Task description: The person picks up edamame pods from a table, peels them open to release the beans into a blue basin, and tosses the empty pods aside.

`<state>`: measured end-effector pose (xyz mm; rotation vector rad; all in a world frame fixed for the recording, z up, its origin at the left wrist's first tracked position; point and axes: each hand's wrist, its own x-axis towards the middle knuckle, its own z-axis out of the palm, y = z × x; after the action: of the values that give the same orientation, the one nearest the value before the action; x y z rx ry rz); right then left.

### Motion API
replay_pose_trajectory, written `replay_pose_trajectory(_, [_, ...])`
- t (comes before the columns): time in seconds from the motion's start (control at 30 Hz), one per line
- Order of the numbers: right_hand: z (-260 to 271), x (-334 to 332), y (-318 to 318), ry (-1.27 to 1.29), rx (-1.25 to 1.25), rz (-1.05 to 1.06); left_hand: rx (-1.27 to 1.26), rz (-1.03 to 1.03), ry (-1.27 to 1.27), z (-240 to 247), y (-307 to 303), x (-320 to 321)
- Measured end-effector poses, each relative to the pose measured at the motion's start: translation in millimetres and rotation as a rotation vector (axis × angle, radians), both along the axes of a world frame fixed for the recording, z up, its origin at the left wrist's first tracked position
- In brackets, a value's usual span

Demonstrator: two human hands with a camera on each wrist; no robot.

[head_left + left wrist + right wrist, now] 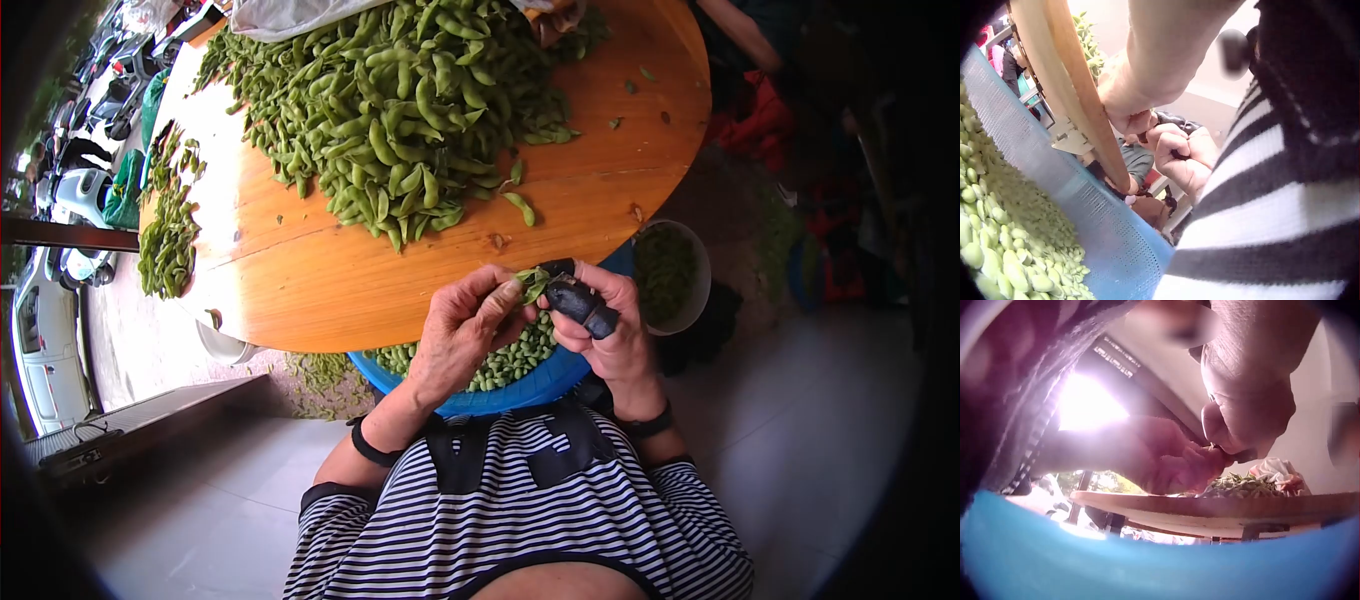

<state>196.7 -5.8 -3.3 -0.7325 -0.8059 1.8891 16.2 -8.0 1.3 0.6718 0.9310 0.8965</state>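
In the head view my left hand (465,325) pinches a green soybean pod (531,284) between thumb and fingers, just past the table's near edge. Close against it, my right hand (622,315) holds the pod's other side, with black covers (578,300) on its thumb and a finger. Directly below both hands is a blue basket (470,402) of shelled green beans (512,362). From the right wrist, the two hands meet at their fingertips, and the pod is mostly hidden there.
A large heap of pods (400,130) covers much of the round wooden table (290,285), with a smaller pile (168,245) at its left edge. A whitish bucket (700,285) stands right of the basket. Discarded husks (325,378) lie on the floor at left.
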Motion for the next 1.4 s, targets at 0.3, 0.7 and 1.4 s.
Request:
replay_pose_trajectory(0.3, [12, -10, -10, -0.73, 0.335, -0.176, 0.071, 0.074, -0.016, -12, -4, 3])
replay_pose_trajectory(0.7, [0, 158, -23, -1.934, 0.404, -0.445, 0.857, -0.688, 0.544, 3, 7, -18])
replay_pose_trajectory(1.4, [15, 19, -5, -0.794, 0.408, -0.24, 0.315, -0.166, 0.289, 1, 29, 18])
